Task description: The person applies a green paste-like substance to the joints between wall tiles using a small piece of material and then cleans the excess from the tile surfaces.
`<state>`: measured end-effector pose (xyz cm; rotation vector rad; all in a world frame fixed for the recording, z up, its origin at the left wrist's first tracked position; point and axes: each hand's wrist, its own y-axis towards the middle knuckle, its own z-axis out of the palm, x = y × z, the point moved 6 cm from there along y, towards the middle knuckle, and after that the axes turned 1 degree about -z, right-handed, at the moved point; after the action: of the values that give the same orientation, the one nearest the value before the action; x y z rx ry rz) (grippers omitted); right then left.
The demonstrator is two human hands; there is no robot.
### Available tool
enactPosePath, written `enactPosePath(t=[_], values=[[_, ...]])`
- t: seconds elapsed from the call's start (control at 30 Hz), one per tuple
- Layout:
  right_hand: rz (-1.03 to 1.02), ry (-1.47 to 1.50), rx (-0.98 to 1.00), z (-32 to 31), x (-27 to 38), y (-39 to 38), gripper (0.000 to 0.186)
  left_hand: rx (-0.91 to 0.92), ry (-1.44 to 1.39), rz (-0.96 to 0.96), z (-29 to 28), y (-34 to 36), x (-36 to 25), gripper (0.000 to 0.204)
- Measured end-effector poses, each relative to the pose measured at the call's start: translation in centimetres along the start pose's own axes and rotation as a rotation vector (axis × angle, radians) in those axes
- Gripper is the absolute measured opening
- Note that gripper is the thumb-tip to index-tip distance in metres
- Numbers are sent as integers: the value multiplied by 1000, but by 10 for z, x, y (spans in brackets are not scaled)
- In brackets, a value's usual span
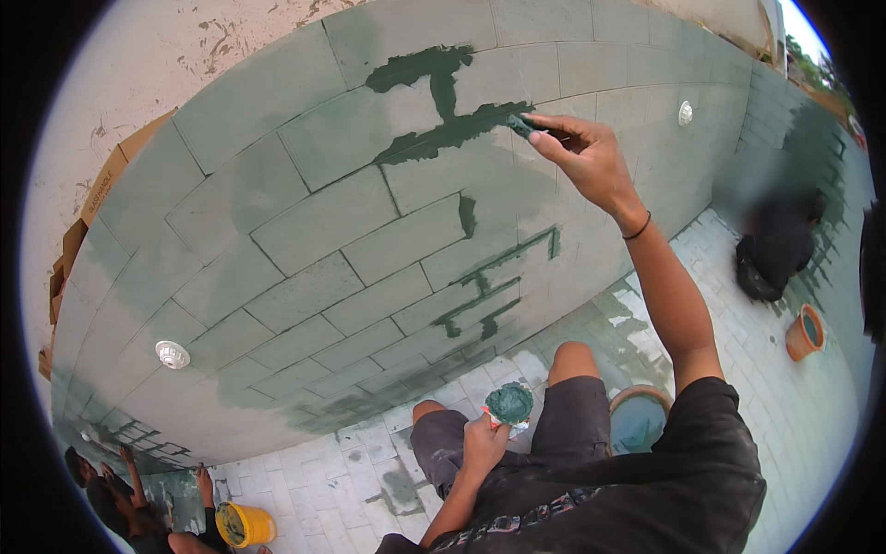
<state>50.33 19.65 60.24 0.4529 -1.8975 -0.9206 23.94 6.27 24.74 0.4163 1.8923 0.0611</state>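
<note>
My right hand (591, 162) is raised against the tiled wall (314, 226), its fingers pinching a small grout-smeared applicator (522, 126) whose exact kind I cannot make out. The applicator's tip touches the right end of a wet dark green grout smear (443, 137) that runs along the joints between pale green tiles. Down at my lap, my left hand (484, 445) grips a small red-and-white container of green grout (509, 403). Lower on the wall, more dark grout patches (489, 282) follow the joints.
Behind my right arm, a round tub (639, 420) holds greenish water. A crouching person in dark clothes (780, 235) is at the far right, near an orange bucket (805, 332). At lower left, other people (120, 503) work beside a yellow bucket (245, 524). Round white fittings (173, 355) stick out of the wall.
</note>
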Motion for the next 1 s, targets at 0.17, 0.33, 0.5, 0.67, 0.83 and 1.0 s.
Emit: enactPosePath(t=[0.17,0.33,0.5,0.67,0.83,1.0], values=[[247,39,465,38,-1,-91,29,-89,-103,-39,-8,8,-8,10],[69,-29,743,50,26,-159,28,-38,-158,-56,1,16,-6,10],[126,-116,897,67,33,-189,24,-33,-97,-10,6,19,2,7],[122,-278,967,86,16,-202,25,63,80,10,9,28,-19,9],[127,-388,1087,102,7,-210,26,77,194,58,7,29,-25,11],[175,-407,1147,105,0,-216,23,96,26,-126,9,29,-18,13]])
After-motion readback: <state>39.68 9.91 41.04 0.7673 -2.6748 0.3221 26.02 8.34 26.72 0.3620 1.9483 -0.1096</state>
